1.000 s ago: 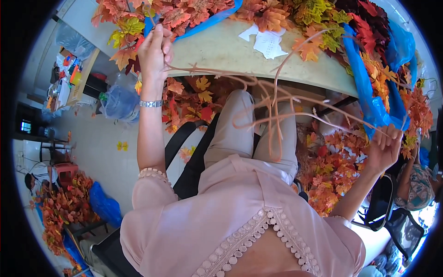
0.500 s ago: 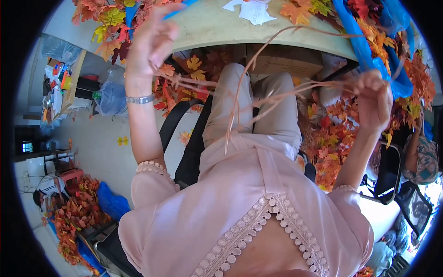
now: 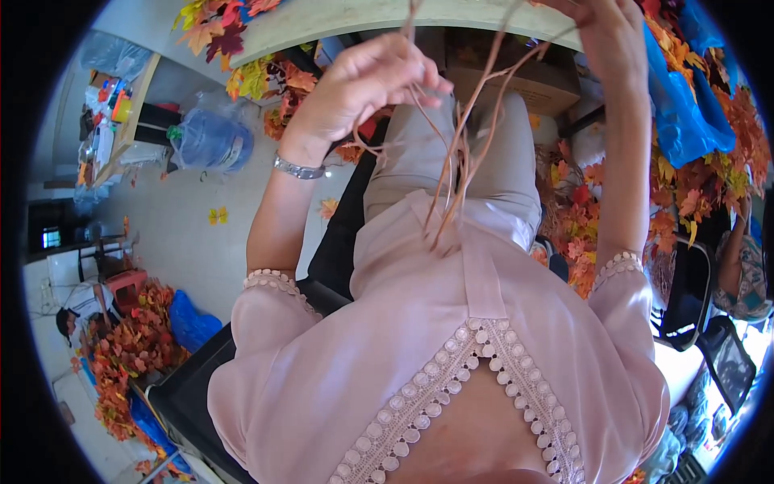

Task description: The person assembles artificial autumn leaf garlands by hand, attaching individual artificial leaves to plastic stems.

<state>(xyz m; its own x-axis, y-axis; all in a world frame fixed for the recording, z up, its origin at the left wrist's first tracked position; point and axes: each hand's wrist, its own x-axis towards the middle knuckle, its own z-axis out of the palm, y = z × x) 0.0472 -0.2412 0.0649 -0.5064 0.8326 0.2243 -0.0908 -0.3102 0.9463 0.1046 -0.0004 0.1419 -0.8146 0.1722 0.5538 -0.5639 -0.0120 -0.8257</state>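
The table [image 3: 347, 20] ran across the top of the view, and everything else is placed from it; just under its near edge a brown cardboard box [image 3: 516, 81] sat in shadow; on the table's left end lay a small heap of red and yellow artificial leaves [image 3: 214, 20]; more orange leaves [image 3: 580, 226] were piled on the floor below the table's right side, and a blue plastic bag [image 3: 681, 113] hung at its right end with leaves spilling around it; whether that bag held anything more could not be told.

Below the table's front edge the person sat with the bundle of thin brown stems [image 3: 459, 153] held up before the chest; its long axis ran steeply, from the table edge down to the lap, where the loose ends fanned out against the pink blouse; the upper ends crossed the table edge and left the frame.

The left hand [image 3: 363, 89], below the table's middle, had its fingers curled and pinched a few stems at mid-length, lying just left of the bundle; the right hand [image 3: 605, 40], up at the table edge and half cut off by the frame, seemed closed around the upper ends, though its grip could not be told for certain; the left hand was the nearer to the free lower ends.
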